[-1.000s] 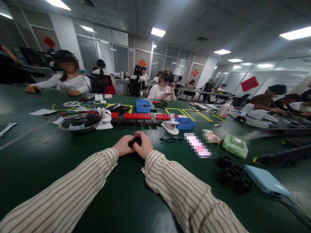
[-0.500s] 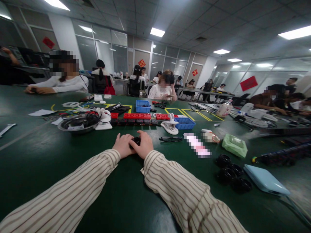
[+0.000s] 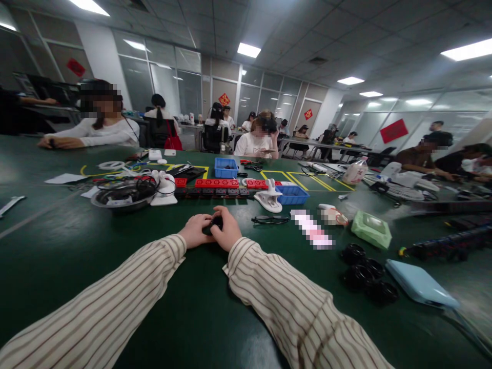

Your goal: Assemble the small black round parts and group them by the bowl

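Both my hands meet over the green table (image 3: 207, 297), around a small round black part (image 3: 216, 223) that is mostly hidden by fingers. My left hand (image 3: 196, 230) is closed on its left side. My right hand (image 3: 227, 229) wraps it from the right, thumb lying across the near side. What exactly the black part is I cannot make out. Beyond my hands stretches a row of red and black socket modules (image 3: 216, 183). A pair of black-framed glasses (image 3: 270, 220) lies to the right of my hands.
At left stands a metal bowl (image 3: 100, 201) of cables. Blue bins (image 3: 292, 196), a white clip stand (image 3: 269, 197), a green wipes pack (image 3: 371, 229), several black round parts (image 3: 359, 277) and a light blue case (image 3: 421, 284) lie about. A person (image 3: 253, 143) sits opposite.
My left hand's fingers have drawn lower and closer around the black part. My right hand has shifted very slightly left. The table items stay in place.
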Demonstrator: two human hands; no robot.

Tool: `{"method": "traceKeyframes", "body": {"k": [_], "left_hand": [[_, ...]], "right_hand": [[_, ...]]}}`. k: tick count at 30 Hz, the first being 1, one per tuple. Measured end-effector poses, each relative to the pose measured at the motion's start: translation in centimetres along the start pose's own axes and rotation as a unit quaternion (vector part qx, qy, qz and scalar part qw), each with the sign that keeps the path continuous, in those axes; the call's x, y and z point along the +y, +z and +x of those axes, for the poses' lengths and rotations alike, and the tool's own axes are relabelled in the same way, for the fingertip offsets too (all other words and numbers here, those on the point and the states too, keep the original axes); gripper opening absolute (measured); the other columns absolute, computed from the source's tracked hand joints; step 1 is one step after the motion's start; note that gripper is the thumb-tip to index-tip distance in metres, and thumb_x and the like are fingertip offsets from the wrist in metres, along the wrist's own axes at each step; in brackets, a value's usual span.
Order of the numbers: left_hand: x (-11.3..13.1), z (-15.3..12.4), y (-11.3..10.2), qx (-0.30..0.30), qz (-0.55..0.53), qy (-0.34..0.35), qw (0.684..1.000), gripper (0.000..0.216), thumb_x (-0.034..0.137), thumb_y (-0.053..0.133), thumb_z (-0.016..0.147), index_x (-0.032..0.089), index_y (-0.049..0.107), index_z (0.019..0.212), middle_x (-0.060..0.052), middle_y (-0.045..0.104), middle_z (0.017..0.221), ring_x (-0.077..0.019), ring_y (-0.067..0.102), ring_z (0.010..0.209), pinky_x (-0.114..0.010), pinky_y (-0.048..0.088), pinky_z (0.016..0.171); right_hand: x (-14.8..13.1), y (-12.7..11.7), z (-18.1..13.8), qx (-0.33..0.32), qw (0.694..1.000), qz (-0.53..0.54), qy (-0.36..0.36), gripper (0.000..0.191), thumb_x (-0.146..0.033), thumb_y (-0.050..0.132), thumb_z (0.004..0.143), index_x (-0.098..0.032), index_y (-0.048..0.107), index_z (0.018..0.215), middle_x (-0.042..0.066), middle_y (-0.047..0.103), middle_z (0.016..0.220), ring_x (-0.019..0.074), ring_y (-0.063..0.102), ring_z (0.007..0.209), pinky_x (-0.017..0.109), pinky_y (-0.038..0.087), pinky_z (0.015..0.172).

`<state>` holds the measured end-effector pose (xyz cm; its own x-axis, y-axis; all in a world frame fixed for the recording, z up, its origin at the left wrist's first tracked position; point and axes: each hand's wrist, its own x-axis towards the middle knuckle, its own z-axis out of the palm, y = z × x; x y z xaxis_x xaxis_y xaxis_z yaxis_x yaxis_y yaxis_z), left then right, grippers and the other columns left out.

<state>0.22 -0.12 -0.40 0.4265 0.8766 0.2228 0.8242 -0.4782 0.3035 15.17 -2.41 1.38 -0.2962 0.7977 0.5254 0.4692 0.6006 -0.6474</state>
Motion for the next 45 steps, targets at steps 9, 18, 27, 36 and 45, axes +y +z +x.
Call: {"method": "traceKeyframes", "body": {"k": [9, 18, 27, 36, 45], "left_hand": [[1.2, -0.3, -0.3, 0.017, -0.001, -0.036, 0.999, 0.059, 0.045, 0.061, 0.060, 0.017, 0.048, 0.111, -0.010, 0.052, 0.114, -0.0290, 0.045, 0.108, -0.045, 0.028, 0.096], [2.3, -0.4, -0.9, 0.052, 0.021, -0.041, 0.998, 0.036, 0.038, 0.061, 0.060, 0.019, 0.053, 0.089, -0.007, 0.058, 0.096, -0.0265, 0.050, 0.098, -0.047, 0.026, 0.096], [0.8, 0.1, -0.6, 0.035, -0.079, -0.009, 0.996, 0.034, 0.032, 0.063, 0.056, 0.018, 0.057, 0.086, -0.005, 0.060, 0.096, -0.0259, 0.053, 0.095, -0.036, 0.041, 0.086], [0.8, 0.1, -0.6, 0.017, -0.105, 0.002, 0.994, 0.041, 0.031, 0.063, 0.057, 0.017, 0.057, 0.095, -0.007, 0.059, 0.102, -0.0265, 0.053, 0.098, -0.037, 0.040, 0.088], [1.4, -0.3, -0.8, 0.034, 0.041, -0.030, 0.998, 0.038, 0.043, 0.061, 0.060, 0.018, 0.056, 0.088, -0.008, 0.058, 0.094, -0.0281, 0.053, 0.095, -0.045, 0.032, 0.092]], "right_hand": [[-0.3, -0.1, 0.0, 0.024, 0.997, -0.069, 0.020, 0.043, -0.032, 0.052, 0.075, -0.015, 0.043, 0.114, 0.007, 0.055, 0.099, 0.0187, 0.051, 0.092, 0.036, 0.038, 0.088], [0.2, 0.2, 0.1, 0.031, 0.994, -0.097, 0.042, 0.055, -0.042, 0.059, 0.068, -0.015, 0.043, 0.114, 0.008, 0.052, 0.097, 0.0199, 0.050, 0.092, 0.037, 0.039, 0.085], [0.4, 0.4, 0.1, 0.036, 0.999, -0.031, 0.006, 0.044, -0.022, 0.053, 0.067, -0.017, 0.043, 0.109, 0.004, 0.053, 0.095, 0.0170, 0.051, 0.091, 0.034, 0.040, 0.087], [0.2, 0.2, -0.1, 0.000, 1.000, -0.031, -0.003, 0.052, -0.020, 0.053, 0.069, -0.018, 0.038, 0.119, 0.005, 0.054, 0.105, 0.0177, 0.050, 0.098, 0.034, 0.037, 0.092], [0.1, 0.1, 0.1, 0.041, 0.993, -0.106, 0.037, 0.058, -0.043, 0.063, 0.065, -0.014, 0.045, 0.112, 0.008, 0.053, 0.097, 0.0206, 0.050, 0.091, 0.037, 0.040, 0.085]]}}
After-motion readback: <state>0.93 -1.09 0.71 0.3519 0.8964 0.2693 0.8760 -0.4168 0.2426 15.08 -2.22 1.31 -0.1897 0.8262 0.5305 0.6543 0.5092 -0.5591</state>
